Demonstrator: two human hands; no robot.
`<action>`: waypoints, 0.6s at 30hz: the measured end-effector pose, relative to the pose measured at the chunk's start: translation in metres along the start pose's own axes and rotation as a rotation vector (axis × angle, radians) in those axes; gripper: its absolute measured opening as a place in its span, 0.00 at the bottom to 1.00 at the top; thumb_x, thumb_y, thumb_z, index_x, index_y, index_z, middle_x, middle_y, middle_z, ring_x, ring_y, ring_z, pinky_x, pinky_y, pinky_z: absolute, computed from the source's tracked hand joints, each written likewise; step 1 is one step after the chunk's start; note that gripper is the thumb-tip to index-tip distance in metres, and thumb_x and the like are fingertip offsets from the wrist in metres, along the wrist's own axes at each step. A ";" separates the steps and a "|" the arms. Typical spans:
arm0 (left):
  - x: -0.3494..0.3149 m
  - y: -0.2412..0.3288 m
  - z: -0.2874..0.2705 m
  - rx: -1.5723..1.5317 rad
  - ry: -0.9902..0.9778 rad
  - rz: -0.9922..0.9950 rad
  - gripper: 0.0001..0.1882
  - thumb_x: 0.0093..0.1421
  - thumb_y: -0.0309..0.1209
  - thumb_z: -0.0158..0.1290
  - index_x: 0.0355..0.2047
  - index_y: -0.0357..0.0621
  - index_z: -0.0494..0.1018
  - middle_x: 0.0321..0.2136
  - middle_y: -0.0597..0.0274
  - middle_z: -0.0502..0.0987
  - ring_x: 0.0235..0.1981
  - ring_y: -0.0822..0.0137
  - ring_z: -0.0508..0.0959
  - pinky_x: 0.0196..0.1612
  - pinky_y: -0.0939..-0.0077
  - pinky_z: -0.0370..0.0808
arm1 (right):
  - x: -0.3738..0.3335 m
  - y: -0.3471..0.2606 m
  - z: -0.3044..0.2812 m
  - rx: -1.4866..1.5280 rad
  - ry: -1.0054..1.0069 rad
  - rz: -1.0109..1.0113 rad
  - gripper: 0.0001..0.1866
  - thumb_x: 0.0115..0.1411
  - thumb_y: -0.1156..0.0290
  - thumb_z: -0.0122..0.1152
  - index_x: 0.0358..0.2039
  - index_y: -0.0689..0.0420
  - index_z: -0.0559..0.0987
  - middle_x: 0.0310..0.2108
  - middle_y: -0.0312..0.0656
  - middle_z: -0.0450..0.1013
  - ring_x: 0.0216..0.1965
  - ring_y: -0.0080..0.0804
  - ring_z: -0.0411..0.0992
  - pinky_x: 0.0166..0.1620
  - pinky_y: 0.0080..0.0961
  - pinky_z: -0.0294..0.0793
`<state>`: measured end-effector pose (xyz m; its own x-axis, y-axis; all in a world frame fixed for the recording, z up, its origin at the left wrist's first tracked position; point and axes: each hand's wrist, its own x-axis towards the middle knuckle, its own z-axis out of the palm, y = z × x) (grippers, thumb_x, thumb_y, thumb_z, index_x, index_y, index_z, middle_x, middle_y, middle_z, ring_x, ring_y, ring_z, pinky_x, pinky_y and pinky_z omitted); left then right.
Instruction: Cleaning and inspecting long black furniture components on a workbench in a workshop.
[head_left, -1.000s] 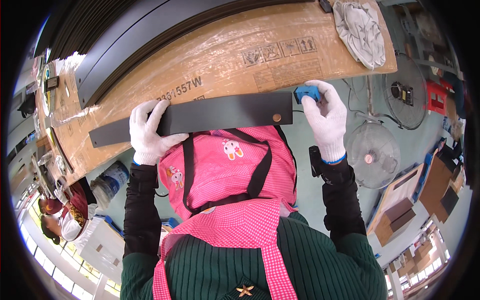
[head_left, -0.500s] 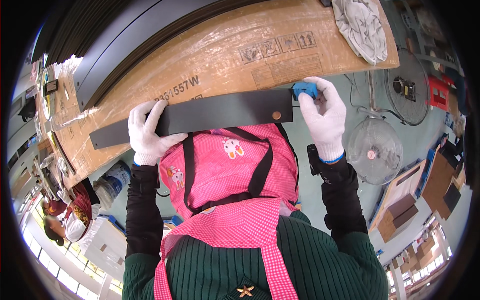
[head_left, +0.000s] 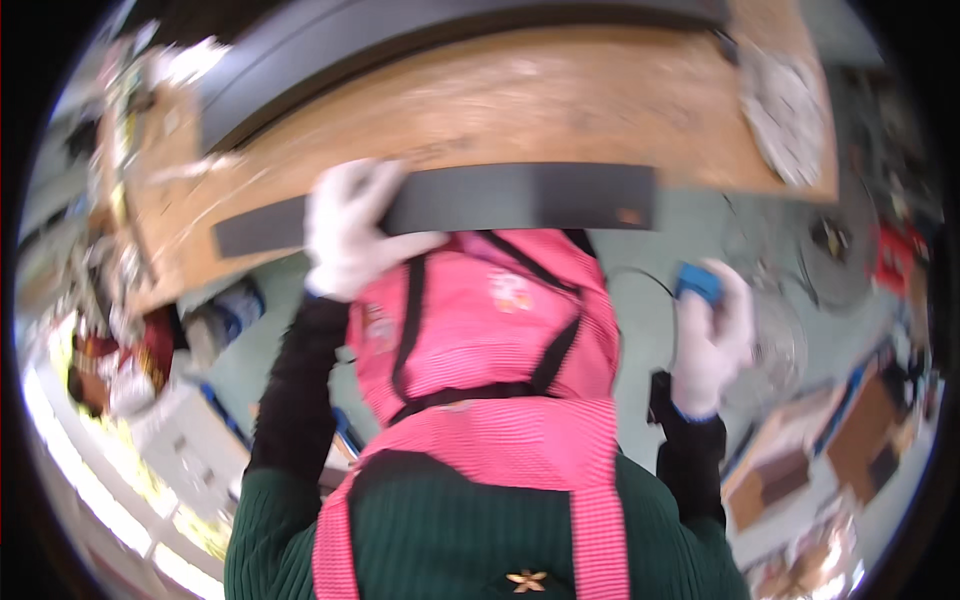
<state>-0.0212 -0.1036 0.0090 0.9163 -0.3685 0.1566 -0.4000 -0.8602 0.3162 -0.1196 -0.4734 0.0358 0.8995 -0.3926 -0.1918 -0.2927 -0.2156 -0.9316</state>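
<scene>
A long, flat dark grey strip [head_left: 500, 197] lies crosswise along the near edge of the cardboard-covered work surface, with a small copper-coloured round spot [head_left: 629, 215] near its right end. My white-gloved left hand [head_left: 350, 235] grips the left part of this strip, thumb on the near side and fingers over it. Off to the right, apart from the strip and lower, my white-gloved right hand [head_left: 715, 335] pinches a small blue block [head_left: 698, 284]. Motion blur hides the block's exact kind.
Behind the strip, larger dark panels [head_left: 400, 60] rest on the cardboard [head_left: 560, 100]. A pale crumpled cloth [head_left: 788, 115] hangs at the right corner. Fans [head_left: 775, 335] and a red stool [head_left: 893, 258] stand to the right. Another person [head_left: 125, 365] is at the far left.
My right hand has drawn back from the strip's right end, down and to the right, with the blue block. My left hand keeps hold of the strip; the whole view has shifted.
</scene>
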 end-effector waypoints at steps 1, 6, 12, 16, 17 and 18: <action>0.006 0.012 0.002 0.002 0.034 -0.015 0.42 0.36 0.51 0.78 0.51 0.44 0.83 0.46 0.52 0.79 0.52 0.49 0.76 0.56 0.52 0.73 | -0.001 -0.012 0.003 0.043 0.032 0.036 0.19 0.63 0.88 0.55 0.54 0.64 0.77 0.46 0.42 0.76 0.47 0.28 0.76 0.52 0.26 0.77; 0.046 0.062 0.043 -0.311 0.057 -0.039 0.34 0.46 0.55 0.70 0.44 0.43 0.75 0.38 0.52 0.75 0.45 0.47 0.76 0.50 0.49 0.72 | -0.003 -0.040 0.062 0.264 -0.109 -0.114 0.26 0.58 0.80 0.47 0.58 0.68 0.74 0.48 0.48 0.74 0.46 0.33 0.74 0.49 0.28 0.78; 0.053 0.067 0.052 -0.206 0.175 -0.016 0.41 0.42 0.55 0.71 0.48 0.39 0.74 0.40 0.55 0.74 0.47 0.52 0.76 0.56 0.54 0.70 | 0.008 -0.079 0.121 0.185 -0.390 -0.264 0.23 0.61 0.77 0.54 0.57 0.68 0.74 0.49 0.47 0.73 0.48 0.33 0.73 0.54 0.29 0.75; 0.014 0.004 0.009 -0.187 0.119 -0.049 0.41 0.42 0.55 0.72 0.49 0.40 0.73 0.44 0.54 0.76 0.50 0.52 0.77 0.60 0.54 0.71 | 0.010 -0.118 0.168 0.050 -0.467 -0.199 0.21 0.64 0.79 0.59 0.58 0.68 0.74 0.51 0.47 0.74 0.50 0.32 0.74 0.57 0.30 0.74; 0.007 -0.005 0.006 -0.215 0.100 -0.064 0.39 0.44 0.53 0.72 0.49 0.41 0.74 0.45 0.53 0.76 0.52 0.52 0.77 0.61 0.56 0.71 | 0.010 -0.126 0.186 0.033 -0.487 -0.210 0.21 0.64 0.79 0.59 0.58 0.68 0.74 0.51 0.47 0.74 0.50 0.32 0.74 0.57 0.30 0.74; 0.005 -0.007 0.011 -0.229 0.116 -0.066 0.39 0.44 0.53 0.72 0.49 0.41 0.74 0.45 0.53 0.76 0.52 0.52 0.77 0.61 0.56 0.71 | 0.009 -0.131 0.203 0.030 -0.565 -0.203 0.22 0.64 0.80 0.59 0.59 0.68 0.74 0.52 0.47 0.74 0.50 0.31 0.74 0.58 0.30 0.74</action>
<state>-0.0140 -0.1033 -0.0025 0.9376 -0.2601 0.2310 -0.3454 -0.7742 0.5304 -0.0070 -0.2676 0.0932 0.9721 0.1912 -0.1361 -0.0955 -0.2075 -0.9736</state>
